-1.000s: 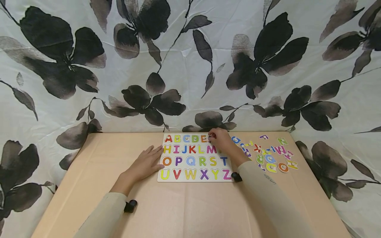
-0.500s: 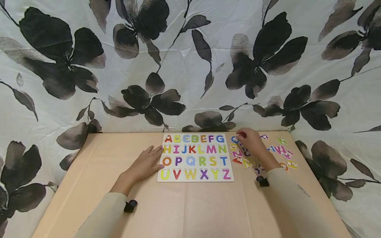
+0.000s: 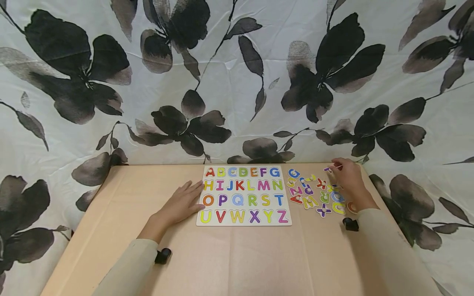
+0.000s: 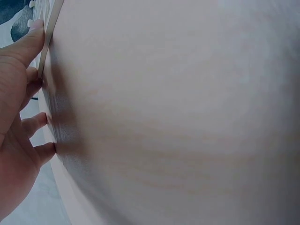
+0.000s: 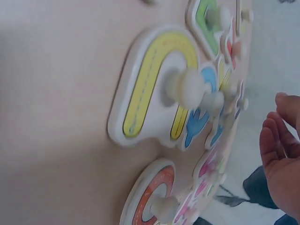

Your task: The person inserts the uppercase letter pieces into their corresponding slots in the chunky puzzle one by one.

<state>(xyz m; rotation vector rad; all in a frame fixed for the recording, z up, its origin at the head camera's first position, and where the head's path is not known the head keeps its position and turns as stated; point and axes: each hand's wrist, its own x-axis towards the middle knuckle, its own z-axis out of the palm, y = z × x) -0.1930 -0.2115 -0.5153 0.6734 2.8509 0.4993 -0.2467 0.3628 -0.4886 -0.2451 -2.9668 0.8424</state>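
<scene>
A white alphabet board (image 3: 242, 195) with coloured letters A to Z lies in the middle of the tan table (image 3: 237, 255). My left hand (image 3: 183, 201) rests flat on the table, fingers straight, with fingertips (image 4: 40, 33) against the board's left edge. My right hand (image 3: 344, 174) hovers over the far side of a heap of loose letter pieces (image 3: 318, 193), its fingertips beside a small purple piece (image 3: 327, 169). In the right wrist view its fingers (image 5: 281, 145) are relaxed and hold nothing. Below them lie a yellow knobbed piece (image 5: 154, 89) and an orange O (image 5: 152, 192).
Among the loose pieces are a blue G (image 3: 294, 173), a red A (image 3: 295, 200) and a purple X (image 3: 323, 210). A flower-printed cloth (image 3: 237, 82) hangs close behind the table and along both sides. The table's near half is bare wood.
My right hand has left the board's top row and moved right across the loose letters to their far edge. The F and G on the board now show. The left hand has stayed put.
</scene>
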